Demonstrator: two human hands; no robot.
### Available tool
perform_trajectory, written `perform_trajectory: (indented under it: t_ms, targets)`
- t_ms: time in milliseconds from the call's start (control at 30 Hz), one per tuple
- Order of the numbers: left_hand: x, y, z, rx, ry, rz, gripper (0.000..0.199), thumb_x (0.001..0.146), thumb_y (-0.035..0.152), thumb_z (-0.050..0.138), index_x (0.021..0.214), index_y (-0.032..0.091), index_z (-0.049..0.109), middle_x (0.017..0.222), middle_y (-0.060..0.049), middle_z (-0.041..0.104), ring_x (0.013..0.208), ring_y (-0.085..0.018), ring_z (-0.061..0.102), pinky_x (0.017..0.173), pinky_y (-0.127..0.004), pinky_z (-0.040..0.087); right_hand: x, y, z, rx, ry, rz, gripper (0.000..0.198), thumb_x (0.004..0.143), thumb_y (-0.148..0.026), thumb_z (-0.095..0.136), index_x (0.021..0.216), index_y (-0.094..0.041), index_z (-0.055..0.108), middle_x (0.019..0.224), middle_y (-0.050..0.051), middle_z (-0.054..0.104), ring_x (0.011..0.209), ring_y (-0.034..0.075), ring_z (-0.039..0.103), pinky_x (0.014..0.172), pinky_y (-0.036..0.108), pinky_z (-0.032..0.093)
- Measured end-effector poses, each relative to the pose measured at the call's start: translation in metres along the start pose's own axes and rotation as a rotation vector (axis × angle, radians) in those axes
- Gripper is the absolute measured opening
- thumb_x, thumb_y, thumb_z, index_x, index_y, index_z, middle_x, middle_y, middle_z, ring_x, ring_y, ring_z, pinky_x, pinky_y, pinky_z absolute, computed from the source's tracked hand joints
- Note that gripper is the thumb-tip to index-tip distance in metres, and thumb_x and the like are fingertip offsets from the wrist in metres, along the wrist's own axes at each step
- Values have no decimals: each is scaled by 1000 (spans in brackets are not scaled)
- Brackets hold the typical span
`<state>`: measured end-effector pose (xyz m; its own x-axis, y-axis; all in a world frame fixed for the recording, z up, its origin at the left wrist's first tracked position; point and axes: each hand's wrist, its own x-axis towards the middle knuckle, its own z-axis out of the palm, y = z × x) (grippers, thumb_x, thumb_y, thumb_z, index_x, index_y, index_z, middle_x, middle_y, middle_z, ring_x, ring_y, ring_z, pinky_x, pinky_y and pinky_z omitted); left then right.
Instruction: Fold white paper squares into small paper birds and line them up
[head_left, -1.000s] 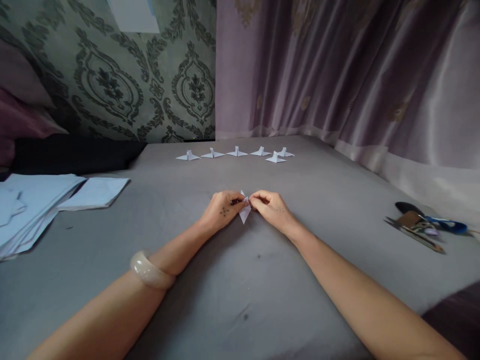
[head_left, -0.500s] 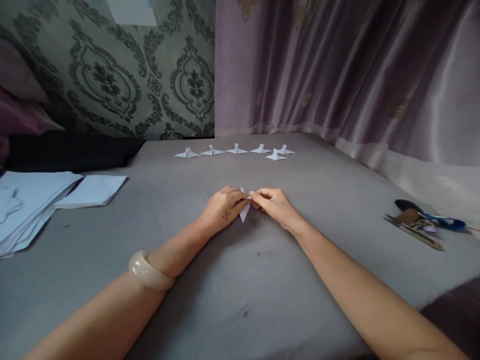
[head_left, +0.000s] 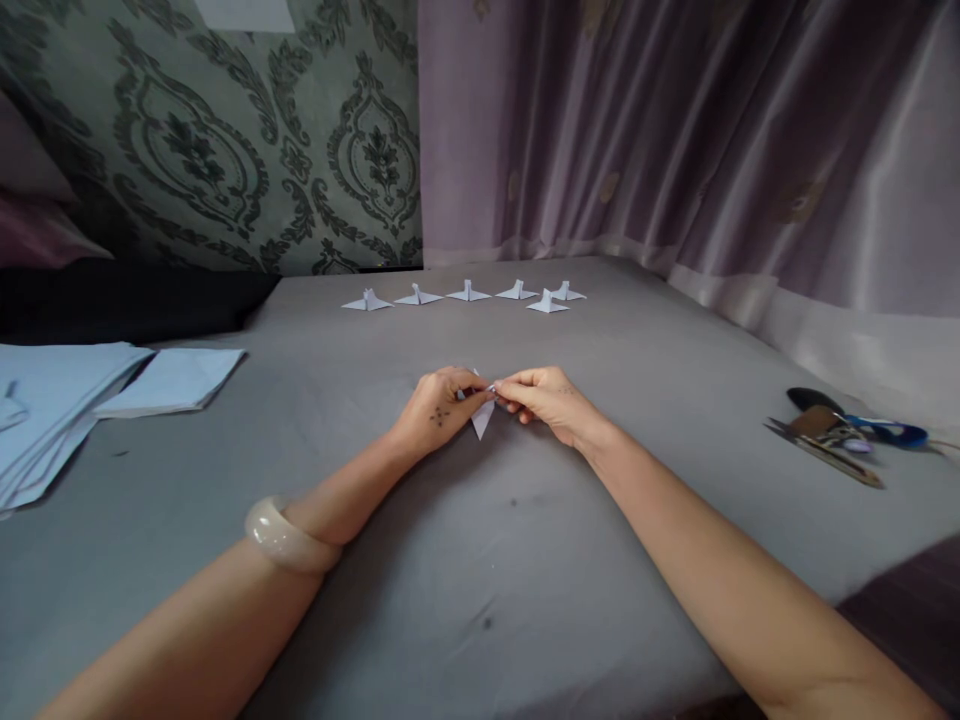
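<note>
A small folded white paper piece [head_left: 482, 421] is pinched between my two hands, above the grey cloth surface [head_left: 420, 620]. My left hand [head_left: 444, 405] grips its left side with thumb and fingers, so part of the paper is hidden. The fingertips of my right hand [head_left: 547, 400] close on its upper right end, close to the left fingertips. One pointed flap hangs down below the fingers, and a smaller tip shows above them. Farther back, several folded white paper figures [head_left: 468, 292] with spread points and raised middles stand in a row, one [head_left: 547, 302] slightly nearer me.
At the left lie a stack of white paper sheets [head_left: 60, 400] and a smaller paper pile [head_left: 176, 381], with black cloth [head_left: 135, 300] behind. Pointed metal scissors [head_left: 825, 453], a brown piece [head_left: 817, 420] and a blue-handled item [head_left: 892, 432] lie at right. A purple curtain [head_left: 600, 120] borders the back.
The view has shifted slightly, so most things sit a little more to the left and higher. Both hands still pinch the folded paper, with small finger movements.
</note>
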<state>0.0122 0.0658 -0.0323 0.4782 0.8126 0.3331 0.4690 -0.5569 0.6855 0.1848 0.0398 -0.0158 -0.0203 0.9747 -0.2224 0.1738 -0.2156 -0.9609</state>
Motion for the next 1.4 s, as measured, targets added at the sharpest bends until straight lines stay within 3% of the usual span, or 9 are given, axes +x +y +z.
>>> perform_trajectory:
  t_ms: [433,967,1400]
  targets:
    - [1,-1,-2,-132,16,-90,17,81,29,60,80,18,73,73,0,70,62,-11,56,59,-20,41,9,2,-2,-10,-84,-27,8,68,-21,65,67,-14,66,63,0,58,54,5,47,39,15,31]
    - [1,-1,0,-219,59,-178,15,76,29,66,77,16,73,65,0,67,55,-9,53,52,-19,40,14,5,0,-5,-46,26,9,69,-22,67,68,-14,65,60,-1,57,51,6,47,36,14,31]
    - [-1,0,-1,-206,50,-166,15,77,27,63,76,16,73,69,-1,70,60,-11,57,53,-19,40,12,-4,-2,-18,-78,64,10,67,-19,67,60,-14,63,61,0,61,52,6,50,36,14,34]
